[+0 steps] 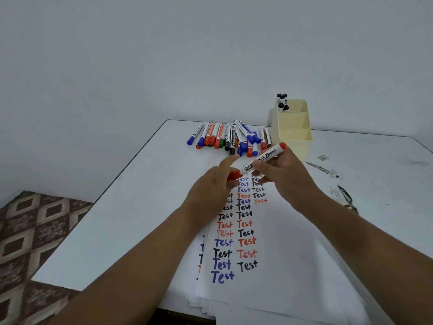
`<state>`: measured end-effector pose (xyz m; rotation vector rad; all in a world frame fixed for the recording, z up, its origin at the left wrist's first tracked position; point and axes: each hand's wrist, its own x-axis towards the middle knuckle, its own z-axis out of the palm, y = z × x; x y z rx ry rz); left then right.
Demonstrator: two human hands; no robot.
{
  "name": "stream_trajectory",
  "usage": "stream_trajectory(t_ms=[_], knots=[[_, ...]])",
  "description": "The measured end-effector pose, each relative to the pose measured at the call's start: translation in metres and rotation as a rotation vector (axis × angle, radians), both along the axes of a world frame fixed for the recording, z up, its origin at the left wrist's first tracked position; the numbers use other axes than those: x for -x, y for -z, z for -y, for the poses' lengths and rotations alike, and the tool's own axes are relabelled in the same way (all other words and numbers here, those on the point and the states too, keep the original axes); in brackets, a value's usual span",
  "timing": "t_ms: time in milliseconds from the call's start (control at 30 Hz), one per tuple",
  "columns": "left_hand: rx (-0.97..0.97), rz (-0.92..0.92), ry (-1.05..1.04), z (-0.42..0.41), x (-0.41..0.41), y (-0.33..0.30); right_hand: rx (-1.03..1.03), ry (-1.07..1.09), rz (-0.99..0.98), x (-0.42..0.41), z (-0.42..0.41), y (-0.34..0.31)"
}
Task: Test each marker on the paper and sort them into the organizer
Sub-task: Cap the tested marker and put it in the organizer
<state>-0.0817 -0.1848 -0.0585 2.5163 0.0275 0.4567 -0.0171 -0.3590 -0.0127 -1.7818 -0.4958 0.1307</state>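
Red marker [262,159], slim white barrel, gripped by right hand [281,181], left hand [210,186] pinching its cap, above smooth paper [269,289].

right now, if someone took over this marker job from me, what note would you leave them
Right hand grips the red marker by its barrel; left hand pinches its cap end, above the paper.
Done: the paper holds columns of "Test" in black, blue and red; a few black-capped markers stand in the back compartment of the organizer.
Left: the pile of markers lies unsorted at the table's far edge, and the organizer's two nearer compartments look empty.
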Motion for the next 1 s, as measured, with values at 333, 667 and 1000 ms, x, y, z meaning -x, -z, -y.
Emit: stream_trajectory(t_ms=[333,667,1000], knots=[[-0.096,0.006,-0.080,-0.0048,-0.0030,-0.0003,0.002,0.043,0.075,0.0070,-0.0033,0.0035],[-0.076,-0.062,-0.015,-0.0020,-0.0026,0.0001,0.031,-0.018,0.043,0.0000,0.0031,-0.0004],[-0.059,-0.047,-0.017,-0.0027,-0.0017,0.0037,-0.019,-0.041,0.015,0.0041,0.0005,0.0037]])
